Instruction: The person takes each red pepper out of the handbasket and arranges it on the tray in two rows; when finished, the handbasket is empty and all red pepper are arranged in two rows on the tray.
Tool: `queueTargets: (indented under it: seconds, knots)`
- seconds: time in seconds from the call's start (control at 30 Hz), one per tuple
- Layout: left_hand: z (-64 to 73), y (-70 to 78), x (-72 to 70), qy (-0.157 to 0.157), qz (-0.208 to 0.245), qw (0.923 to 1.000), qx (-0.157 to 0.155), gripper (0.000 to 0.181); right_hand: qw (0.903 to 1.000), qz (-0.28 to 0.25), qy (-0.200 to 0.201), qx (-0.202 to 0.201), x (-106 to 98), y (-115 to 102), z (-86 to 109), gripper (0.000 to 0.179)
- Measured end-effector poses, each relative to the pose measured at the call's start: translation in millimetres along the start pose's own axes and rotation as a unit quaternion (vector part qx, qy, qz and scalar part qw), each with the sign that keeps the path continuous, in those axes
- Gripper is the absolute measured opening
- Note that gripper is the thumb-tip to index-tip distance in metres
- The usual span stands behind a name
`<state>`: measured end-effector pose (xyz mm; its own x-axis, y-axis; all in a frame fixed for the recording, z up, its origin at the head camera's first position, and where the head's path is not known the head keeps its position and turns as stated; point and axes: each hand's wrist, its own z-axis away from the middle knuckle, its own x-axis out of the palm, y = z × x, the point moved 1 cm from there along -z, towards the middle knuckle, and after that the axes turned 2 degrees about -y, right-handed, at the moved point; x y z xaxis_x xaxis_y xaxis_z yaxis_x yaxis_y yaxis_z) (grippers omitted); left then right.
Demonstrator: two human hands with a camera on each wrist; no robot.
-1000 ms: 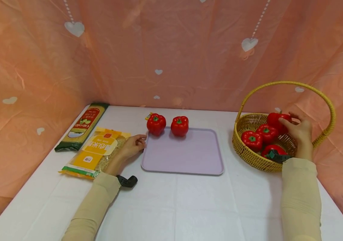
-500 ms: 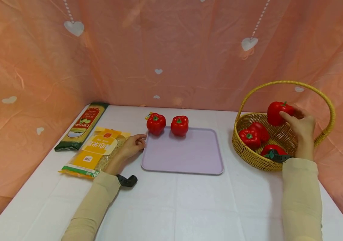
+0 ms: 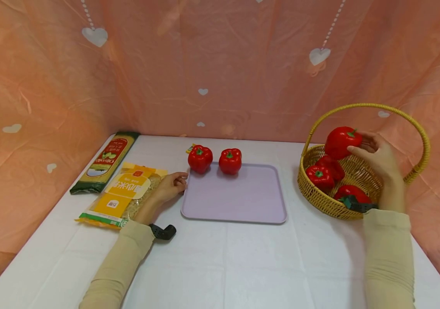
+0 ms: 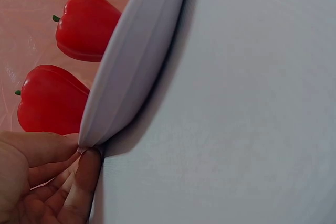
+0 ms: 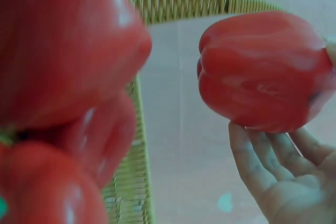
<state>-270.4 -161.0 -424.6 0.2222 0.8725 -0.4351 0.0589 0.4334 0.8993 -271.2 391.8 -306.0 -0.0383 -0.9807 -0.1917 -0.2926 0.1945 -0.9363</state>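
Observation:
My right hand [image 3: 381, 155] grips a red bell pepper [image 3: 342, 143] with a green stem, held up over the back of the wicker basket [image 3: 312, 195], below its arched handle. The right wrist view shows fingers [image 5: 249, 153] against one side of that pepper [image 5: 262, 72]. Several other red bell peppers [image 3: 320, 177] lie in the basket. My left hand [image 3: 170, 187] is at the left edge of the lilac tray [image 3: 235, 199]. In the left wrist view its thumb and finger pinch the tray's rim [image 4: 86, 142]. Two red peppers [image 3: 230, 161] stand along the tray's back edge.
Left of the tray lie a yellow noodle packet [image 3: 121, 193], under my left forearm, and a green-and-gold packet [image 3: 105, 162]. A small yellow packet [image 3: 190, 148] shows behind the left pepper. The basket handle [image 3: 366, 105] arches over my right hand. An orange curtain [image 3: 220, 64] hangs behind the table.
My right hand has lifted the bell pepper from the basket and moved it up and leftward. Another pepper in the basket has shifted to the left. The left hand has stayed at the tray.

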Motion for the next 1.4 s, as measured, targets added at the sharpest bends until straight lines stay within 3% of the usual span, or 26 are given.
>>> queueTargets:
  seconds: [0.03,0.23,0.57,0.97,1.4]
  knots:
    - [0.1,0.2,0.1,0.000,0.000,1.0000,0.000,0.040,0.9996,0.025,-0.011,-0.004,8,-9,3.2,0.040]
    - [1.0,1.0,-0.6,-0.002,-0.001,1.0000,-0.004,0.041,0.9979,0.034,-0.049,-0.025,38,-23,5.5,0.043]
    - [2.5,2.7,-1.2,-0.005,-0.004,0.9999,-0.008,0.041,0.9913,-0.047,-0.114,-0.045,79,-14,4.2,0.047]
    - [1.2,1.6,-0.2,-0.002,0.000,0.9999,-0.013,0.041,0.9907,0.023,-0.127,-0.042,131,-6,-2.1,0.059]
    - [0.2,0.2,0.3,-0.002,0.004,0.9999,-0.016,0.041,0.9900,0.013,-0.127,-0.060,162,19,-11.6,0.062]
